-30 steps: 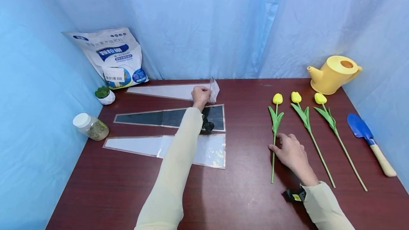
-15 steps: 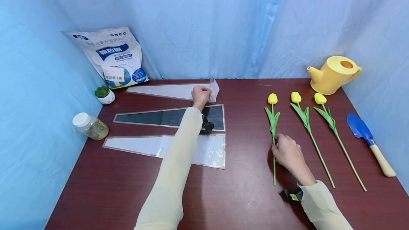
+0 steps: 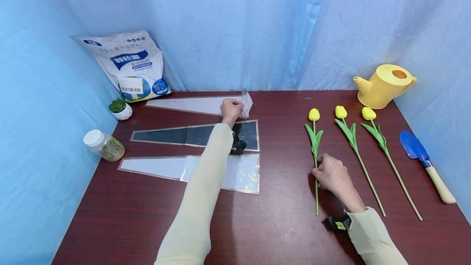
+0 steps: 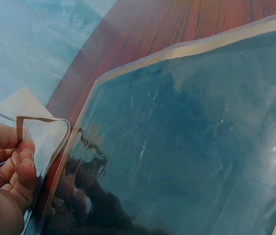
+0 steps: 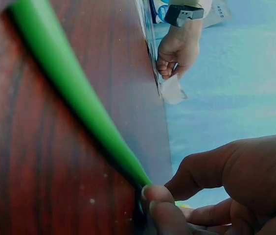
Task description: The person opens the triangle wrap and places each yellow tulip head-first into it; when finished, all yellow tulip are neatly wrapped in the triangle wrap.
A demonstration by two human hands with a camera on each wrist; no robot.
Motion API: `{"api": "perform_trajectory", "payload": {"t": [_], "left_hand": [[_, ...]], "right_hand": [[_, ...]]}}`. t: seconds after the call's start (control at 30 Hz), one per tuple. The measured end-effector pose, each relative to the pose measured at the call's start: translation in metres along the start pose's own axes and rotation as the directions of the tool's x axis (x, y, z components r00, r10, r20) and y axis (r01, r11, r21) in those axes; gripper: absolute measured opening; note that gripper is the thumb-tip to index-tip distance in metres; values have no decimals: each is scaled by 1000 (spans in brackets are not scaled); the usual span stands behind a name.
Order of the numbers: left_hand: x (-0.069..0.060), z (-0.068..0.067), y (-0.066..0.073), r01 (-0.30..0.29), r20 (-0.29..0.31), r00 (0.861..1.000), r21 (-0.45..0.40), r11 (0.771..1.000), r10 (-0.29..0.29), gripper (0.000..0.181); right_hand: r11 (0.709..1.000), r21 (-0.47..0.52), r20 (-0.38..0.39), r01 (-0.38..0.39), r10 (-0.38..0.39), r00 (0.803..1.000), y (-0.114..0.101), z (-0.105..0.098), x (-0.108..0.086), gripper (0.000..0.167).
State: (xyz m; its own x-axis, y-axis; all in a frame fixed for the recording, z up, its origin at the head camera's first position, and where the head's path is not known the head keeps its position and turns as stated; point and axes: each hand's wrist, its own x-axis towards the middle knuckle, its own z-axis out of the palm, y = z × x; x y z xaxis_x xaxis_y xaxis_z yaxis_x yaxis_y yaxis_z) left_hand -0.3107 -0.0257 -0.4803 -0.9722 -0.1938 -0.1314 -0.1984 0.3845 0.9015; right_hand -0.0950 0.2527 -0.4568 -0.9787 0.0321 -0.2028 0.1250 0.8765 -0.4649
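Observation:
My left hand (image 3: pixel 231 111) pinches the raised wide-end edge of the farthest flower sleeve (image 3: pixel 191 103), a tapered white sheet with a tan border. The left wrist view shows that lifted film (image 4: pixel 47 134) between thumb and fingers. Nearer me lie a dark sleeve (image 3: pixel 165 135) and another white sleeve (image 3: pixel 158 165), both flat and partly under my left arm. On the right, my right hand (image 3: pixel 334 175) pinches the green stem of a yellow tulip (image 3: pixel 314 140), which lies along the table. Up close, the stem (image 5: pixel 79 93) runs to my right thumb and fingertips.
Two more tulips, a middle one (image 3: pixel 355 146) and a right one (image 3: pixel 382 146), lie beside my right hand. A yellow watering can (image 3: pixel 379 87), blue trowel (image 3: pixel 416 146), fertilizer bag (image 3: pixel 128 66), small potted succulent (image 3: pixel 121 110) and white-lidded jar (image 3: pixel 104 146) stand or lie around the edges.
My right hand has closed its fingertips on the left tulip's stem, and the tulip has shifted slightly, its flower going a little left. My left hand has kept still on the sleeve.

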Motion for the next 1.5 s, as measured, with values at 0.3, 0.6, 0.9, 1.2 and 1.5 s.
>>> {"api": "perform_trajectory", "payload": {"t": [0.3,0.6,0.9,1.2,1.5], "left_hand": [[1,0,-1,0,3,1000,3,1000,0,16],[1,1,0,-4,-2,1000,17,1000,4,16],[2,1,-1,-2,-1,1000,19,1000,2,16],[3,0,-1,-5,7,1000,16,1000,5,16],[2,-1,-1,-6,7,1000,16,1000,6,17]], "right_hand": [[999,8,26,-37,37,999,2,-4,1,47],[998,54,31,-15,13,999,5,-7,2,45],[955,296,85,-34,9,996,8,-8,3,48],[775,621,221,-116,-31,975,23,-5,10,48],[615,775,293,-143,-150,944,37,-4,16,51]]}}
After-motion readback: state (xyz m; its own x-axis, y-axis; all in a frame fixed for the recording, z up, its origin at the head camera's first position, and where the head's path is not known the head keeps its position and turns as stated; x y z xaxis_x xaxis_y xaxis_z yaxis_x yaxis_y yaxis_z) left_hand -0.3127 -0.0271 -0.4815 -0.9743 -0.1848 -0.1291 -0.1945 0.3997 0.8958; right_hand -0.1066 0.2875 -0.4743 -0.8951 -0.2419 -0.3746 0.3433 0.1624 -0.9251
